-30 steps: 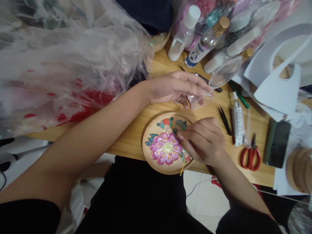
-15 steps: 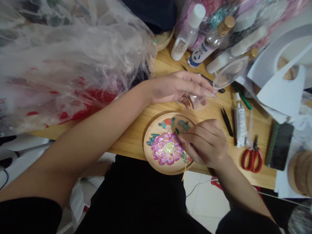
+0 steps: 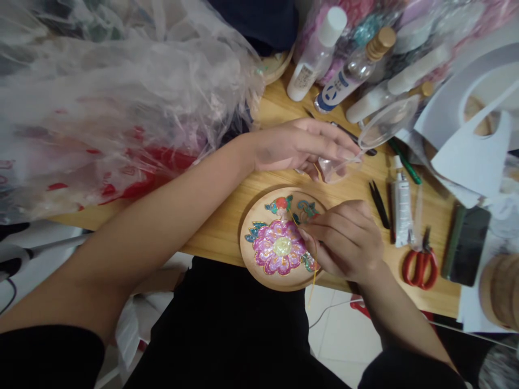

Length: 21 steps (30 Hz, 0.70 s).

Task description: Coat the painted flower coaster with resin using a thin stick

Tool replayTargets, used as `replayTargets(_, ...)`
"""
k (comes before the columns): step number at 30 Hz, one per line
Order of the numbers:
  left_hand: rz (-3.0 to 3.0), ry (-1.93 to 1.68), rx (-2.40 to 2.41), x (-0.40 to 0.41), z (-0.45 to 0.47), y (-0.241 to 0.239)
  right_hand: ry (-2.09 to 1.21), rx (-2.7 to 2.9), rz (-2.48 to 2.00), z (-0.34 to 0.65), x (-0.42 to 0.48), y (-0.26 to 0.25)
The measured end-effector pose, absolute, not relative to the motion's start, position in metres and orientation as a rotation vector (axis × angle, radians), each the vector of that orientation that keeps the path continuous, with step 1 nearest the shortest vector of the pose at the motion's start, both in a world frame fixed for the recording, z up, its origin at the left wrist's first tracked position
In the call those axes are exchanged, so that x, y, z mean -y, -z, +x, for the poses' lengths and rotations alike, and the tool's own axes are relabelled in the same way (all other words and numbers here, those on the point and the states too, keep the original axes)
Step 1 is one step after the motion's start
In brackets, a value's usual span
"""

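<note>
My right hand point(image 3: 348, 237) pinches a thin golden wire point(image 3: 312, 286) above a round wooden plate point(image 3: 248, 259). One end of the wire reaches over the plate's upper part, and the other hangs past its lower right edge. On the plate, a pink and purple flower point(image 3: 279, 246) with a pale yellow centre has gold outlines, with smaller blue, green and red motifs around it. My left hand point(image 3: 304, 146), behind the plate, has its fingers curled round a small clear plastic container point(image 3: 334, 170). Its round clear lid point(image 3: 389, 123) is tipped up. My right hand hides the plate's right side.
Black tweezers point(image 3: 379, 202), a white tube point(image 3: 402, 208), red-handled pliers point(image 3: 420, 265) and a dark phone point(image 3: 466, 243) lie to the right. Bottles point(image 3: 344, 81) stand at the back, near white paper point(image 3: 466, 146). A big clear plastic bag point(image 3: 141, 97) fills the left.
My right hand has shifted slightly right, and the wire's hanging end has swung right and down. My left hand keeps its hold on the container. The whole view has moved slightly.
</note>
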<state>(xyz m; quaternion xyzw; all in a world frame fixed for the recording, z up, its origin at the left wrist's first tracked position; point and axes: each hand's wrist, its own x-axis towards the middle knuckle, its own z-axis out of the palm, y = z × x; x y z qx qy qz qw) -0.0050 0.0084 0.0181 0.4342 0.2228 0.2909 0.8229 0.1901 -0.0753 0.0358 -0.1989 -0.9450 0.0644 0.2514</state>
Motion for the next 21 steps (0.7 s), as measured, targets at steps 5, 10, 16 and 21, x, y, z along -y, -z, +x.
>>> replayTargets(5,0.94,-0.631,-0.427,-0.009,-0.005,-0.013,-0.186,2.302,-0.676,0.193,0.073,-0.036)
replayTargets(10,1.053,-0.647,-0.431,-0.01,-0.004,-0.012,-0.047,1.989,-0.878,0.195,0.067,-0.03)
replayTargets(16,1.116,-0.62,-0.406,-0.01,-0.005,-0.015,0.017,2.058,-0.957,0.195,0.062,-0.027)
replayTargets(21,1.175,-0.586,-0.396,-0.009,-0.005,-0.014,0.021,2.151,-1.012,0.195,0.063,-0.031)
